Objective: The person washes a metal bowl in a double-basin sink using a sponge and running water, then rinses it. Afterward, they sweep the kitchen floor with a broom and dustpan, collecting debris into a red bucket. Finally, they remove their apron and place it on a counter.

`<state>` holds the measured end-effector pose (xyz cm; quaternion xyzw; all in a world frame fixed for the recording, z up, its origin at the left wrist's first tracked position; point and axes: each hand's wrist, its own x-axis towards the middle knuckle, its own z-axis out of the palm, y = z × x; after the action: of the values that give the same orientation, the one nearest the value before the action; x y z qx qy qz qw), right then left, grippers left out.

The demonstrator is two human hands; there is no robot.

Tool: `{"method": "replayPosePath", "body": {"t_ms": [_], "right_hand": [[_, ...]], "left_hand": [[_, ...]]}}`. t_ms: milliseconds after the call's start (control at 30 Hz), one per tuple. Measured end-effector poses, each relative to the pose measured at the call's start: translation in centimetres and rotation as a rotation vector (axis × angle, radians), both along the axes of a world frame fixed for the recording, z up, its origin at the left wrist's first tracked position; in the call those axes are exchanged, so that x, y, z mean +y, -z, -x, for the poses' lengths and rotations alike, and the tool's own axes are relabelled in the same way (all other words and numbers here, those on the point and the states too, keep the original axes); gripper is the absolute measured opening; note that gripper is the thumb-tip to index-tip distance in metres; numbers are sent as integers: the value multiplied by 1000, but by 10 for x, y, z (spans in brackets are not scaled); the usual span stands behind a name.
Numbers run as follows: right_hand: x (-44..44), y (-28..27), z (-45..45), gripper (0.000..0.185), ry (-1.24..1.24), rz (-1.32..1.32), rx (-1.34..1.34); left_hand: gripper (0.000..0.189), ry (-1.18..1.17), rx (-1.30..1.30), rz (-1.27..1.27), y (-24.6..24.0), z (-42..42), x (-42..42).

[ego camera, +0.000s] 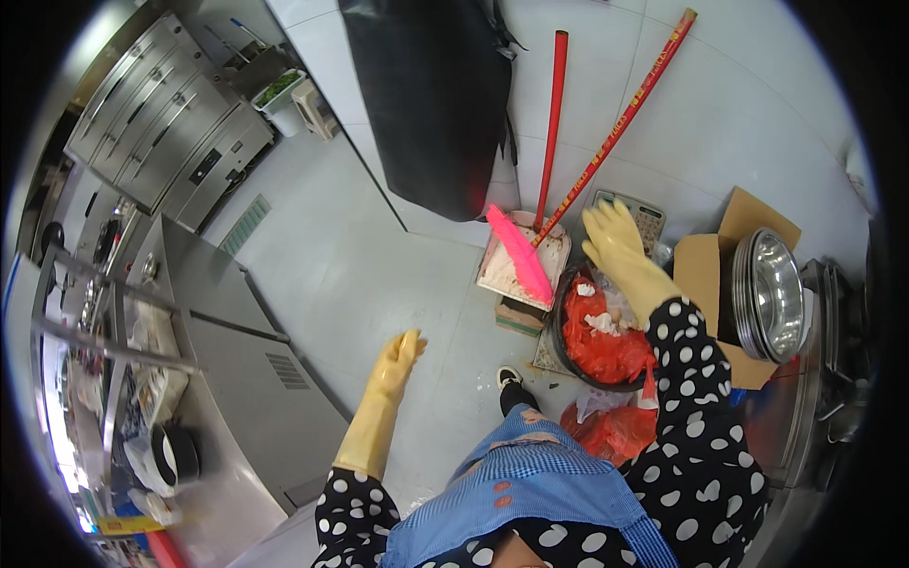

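Both of my hands wear long yellow rubber gloves. My right hand (pixel 616 240) is held out over the far edge of a black trash bin (pixel 560 339), palm down, fingers extended and holding nothing. Inside that bin is a red plastic bag (pixel 618 355) with crumpled white paper. Just left of this hand, a pink-bristled broom (pixel 522 252) and a red-handled dustpan (pixel 490 278) lean at the wall. The broom's bristles rest over the dustpan's pan. My left hand (pixel 399 358) hangs above the tiled floor (pixel 341 284), its fingers curled with nothing visible in them.
A cardboard box (pixel 699 273) with stacked steel bowls (pixel 777 295) stands on the right. Another red bag (pixel 618 433) lies by my legs. A steel counter (pixel 234 454) runs along the left; a black cover (pixel 433 106) hangs ahead. A drawered steel appliance (pixel 170 106) stands farther off.
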<state>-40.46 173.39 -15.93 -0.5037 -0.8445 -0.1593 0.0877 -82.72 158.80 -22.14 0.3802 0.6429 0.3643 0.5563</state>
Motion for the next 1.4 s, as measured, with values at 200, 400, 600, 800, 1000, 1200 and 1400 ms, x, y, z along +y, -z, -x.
{"method": "replayPosePath", "body": {"t_ms": [200,400,600,800,1000,1200,1400], "right_hand": [[133,-33,-8,51,164,150,-555],[191,-4,-23,28,346,531,-603],[190,1,-29,29,353,434,-629],[164,-24,-21,23,208,373,-621],[143,-83,30,19,124,559,-714],[130,-104,100,25,-96,545,-616],[136,-94,192,27,-243,578,-607]], "left_hand": [[55,281,-88,-252,-39,-103,181],[77,426,171,-531,-72,-209,311],[72,481,-349,-512,-91,-280,367],[21,647,-456,-429,-95,-270,368],[29,337,-415,-282,-156,-179,310],[35,-23,-109,-362,-201,-82,264],[41,-613,196,-292,-144,40,233]]}}
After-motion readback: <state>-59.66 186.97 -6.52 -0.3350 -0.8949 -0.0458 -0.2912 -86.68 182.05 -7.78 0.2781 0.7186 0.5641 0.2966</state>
